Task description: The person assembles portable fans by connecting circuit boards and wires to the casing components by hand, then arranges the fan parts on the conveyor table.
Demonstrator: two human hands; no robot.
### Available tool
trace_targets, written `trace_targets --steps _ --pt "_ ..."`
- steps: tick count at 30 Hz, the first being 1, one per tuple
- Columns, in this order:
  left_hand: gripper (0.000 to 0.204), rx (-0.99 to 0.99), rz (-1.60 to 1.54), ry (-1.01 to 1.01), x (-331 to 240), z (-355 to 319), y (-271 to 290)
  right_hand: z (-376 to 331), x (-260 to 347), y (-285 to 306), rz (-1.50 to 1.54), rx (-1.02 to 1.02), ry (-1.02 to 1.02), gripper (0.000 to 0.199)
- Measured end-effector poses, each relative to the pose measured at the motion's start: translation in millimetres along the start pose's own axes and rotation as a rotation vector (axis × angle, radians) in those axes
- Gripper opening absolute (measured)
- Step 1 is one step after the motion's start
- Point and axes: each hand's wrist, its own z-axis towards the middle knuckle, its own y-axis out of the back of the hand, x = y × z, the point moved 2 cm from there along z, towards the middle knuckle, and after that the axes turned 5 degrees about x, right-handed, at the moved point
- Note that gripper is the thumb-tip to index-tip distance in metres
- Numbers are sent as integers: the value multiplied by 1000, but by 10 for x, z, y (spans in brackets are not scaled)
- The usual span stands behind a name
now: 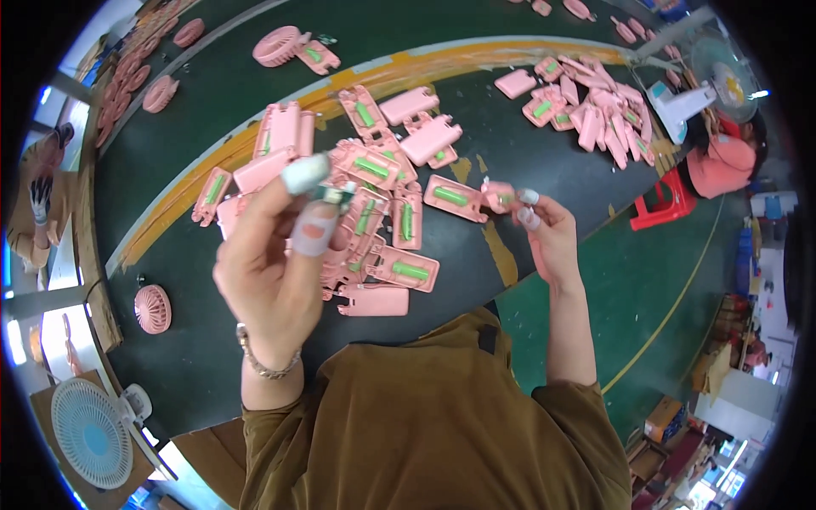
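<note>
Left hand (276, 272): thumb and index finger, both wrapped in pale tape, pinch a small dark-green flat piece with a whitish block on it (342, 195). The piece looks like a circuit board; its finer detail is blurred. It lies at the fingertips and projects to their right, raised in front of the heaped parts.

Right hand (553, 242): thumb and index finger, also with pale wraps on the tips, are drawn close together. A small rounded pink piece with a paler centre (497, 196) sits just left of these fingertips; blur prevents telling whether they grip it. Left of that piece, and close to it, is an open pink plastic rectangular housing with a bright-green cylinder inside (455, 200).

Beyond the left fingers, a loose pile of similar pink housings (410, 266) covers the middle of the dark-green desk (200, 365), some open side up with green cylinders showing, others back side up. A second heap of pink housings (599, 115) lies farther off to the right. A round ribbed pink fan head (153, 308) rests at the left, apart from the pile.
</note>
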Motion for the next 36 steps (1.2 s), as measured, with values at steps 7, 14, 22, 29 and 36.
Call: trace_targets --steps 7,14,22,29,36 --pt "28 76 -48 47 -56 -57 70 -345 481 -626 -16 199 26 37" --pt "26 307 42 45 -181 -20 -46 -375 1280 -1547 -283 372 191 31" --pt "26 232 81 73 -175 17 -22 -209 1192 -2179 -4 522 132 52" --pt "26 181 176 40 -149 -17 4 -227 1271 -2302 110 535 129 34" --pt "23 239 170 28 -221 -87 -98 -323 1401 -2282 -56 352 139 16"
